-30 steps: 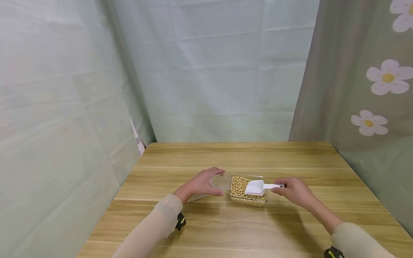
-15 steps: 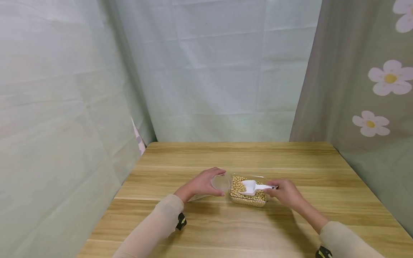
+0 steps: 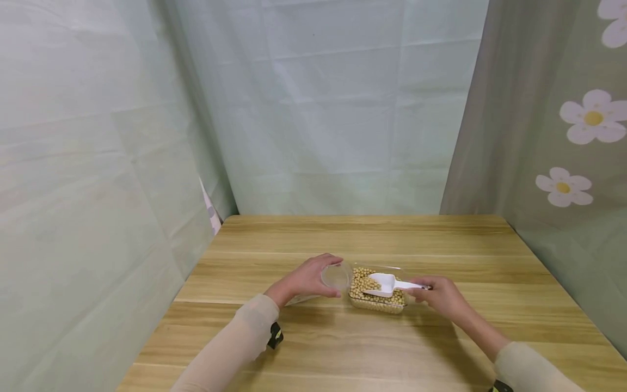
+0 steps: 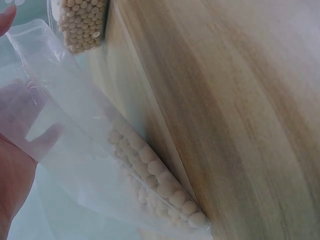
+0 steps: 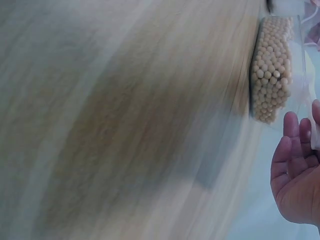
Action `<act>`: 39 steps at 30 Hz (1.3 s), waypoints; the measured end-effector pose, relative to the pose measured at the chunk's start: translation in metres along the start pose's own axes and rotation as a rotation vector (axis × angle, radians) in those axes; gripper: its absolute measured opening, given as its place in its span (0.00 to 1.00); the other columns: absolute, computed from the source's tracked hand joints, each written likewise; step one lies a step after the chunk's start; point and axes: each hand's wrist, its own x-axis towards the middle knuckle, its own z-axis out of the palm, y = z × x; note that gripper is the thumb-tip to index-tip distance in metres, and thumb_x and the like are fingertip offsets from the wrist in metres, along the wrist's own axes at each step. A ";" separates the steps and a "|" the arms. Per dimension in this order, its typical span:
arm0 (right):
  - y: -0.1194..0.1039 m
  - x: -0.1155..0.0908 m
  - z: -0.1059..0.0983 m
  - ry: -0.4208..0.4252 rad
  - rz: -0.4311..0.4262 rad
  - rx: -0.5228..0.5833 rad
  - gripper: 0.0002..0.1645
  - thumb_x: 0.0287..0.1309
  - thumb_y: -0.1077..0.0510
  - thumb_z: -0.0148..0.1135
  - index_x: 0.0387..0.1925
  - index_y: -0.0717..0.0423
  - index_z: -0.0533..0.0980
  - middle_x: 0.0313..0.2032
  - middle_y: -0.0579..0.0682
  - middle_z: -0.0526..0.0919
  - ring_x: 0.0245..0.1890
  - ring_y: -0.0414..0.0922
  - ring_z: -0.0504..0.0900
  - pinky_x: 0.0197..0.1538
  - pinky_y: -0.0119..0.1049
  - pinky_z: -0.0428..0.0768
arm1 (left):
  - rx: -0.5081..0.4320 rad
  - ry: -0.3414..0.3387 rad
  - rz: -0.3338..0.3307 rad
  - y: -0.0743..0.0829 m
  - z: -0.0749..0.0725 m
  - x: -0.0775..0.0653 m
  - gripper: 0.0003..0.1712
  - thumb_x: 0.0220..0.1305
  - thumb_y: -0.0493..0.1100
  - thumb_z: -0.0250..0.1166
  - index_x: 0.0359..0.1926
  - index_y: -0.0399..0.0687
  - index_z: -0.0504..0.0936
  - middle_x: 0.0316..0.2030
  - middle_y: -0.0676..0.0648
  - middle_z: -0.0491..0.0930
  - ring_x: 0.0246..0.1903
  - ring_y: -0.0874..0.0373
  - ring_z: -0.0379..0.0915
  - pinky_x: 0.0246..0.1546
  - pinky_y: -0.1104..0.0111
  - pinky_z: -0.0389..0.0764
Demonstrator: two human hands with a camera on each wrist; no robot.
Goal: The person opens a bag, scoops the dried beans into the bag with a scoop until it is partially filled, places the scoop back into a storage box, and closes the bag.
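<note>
My left hand holds the mouth of a clear plastic bag spread wide between thumb and fingers. In the left wrist view, soybeans lie in the bottom of this tilted bag, which touches the tabletop. Just right of the bag's mouth stands a clear rectangular container, filled with more soybeans. My right hand grips the handle of a white scoop. Beans fill the front of the scoop, which is at the container's bean surface. In the right wrist view, the scoop is mostly cut off.
The wooden table extends around the container and bag. A pale green curtain hangs behind the table's far edge. On the right side is a grey-green curtain with white flowers.
The scoop, which showed no beans, has moved left into the soybeans, then slightly back right, and now carries some. My left hand and the bag have stayed nearly still.
</note>
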 end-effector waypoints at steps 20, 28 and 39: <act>-0.009 0.000 -0.015 -0.007 0.053 0.054 0.25 0.50 0.46 0.64 0.45 0.58 0.78 0.30 0.57 0.82 0.31 0.48 0.79 0.31 0.43 0.75 | 0.002 0.001 -0.013 -0.003 -0.001 0.001 0.47 0.41 0.58 0.72 0.62 0.50 0.65 0.52 0.53 0.71 0.54 0.60 0.65 0.54 0.62 0.65; -0.029 0.009 -0.006 -0.025 0.043 0.045 0.23 0.48 0.45 0.65 0.42 0.56 0.80 0.28 0.55 0.82 0.30 0.51 0.78 0.31 0.43 0.75 | 0.001 -0.011 -0.028 -0.001 -0.002 0.001 0.48 0.41 0.63 0.70 0.63 0.51 0.64 0.53 0.54 0.70 0.54 0.60 0.64 0.55 0.61 0.65; -0.060 0.018 0.020 -0.023 -0.093 -0.054 0.15 0.47 0.50 0.67 0.35 0.55 0.82 0.21 0.51 0.80 0.18 0.42 0.69 0.18 0.31 0.65 | -0.002 -0.005 -0.022 -0.002 0.000 0.002 0.49 0.40 0.63 0.70 0.62 0.47 0.65 0.53 0.51 0.71 0.54 0.59 0.65 0.54 0.62 0.65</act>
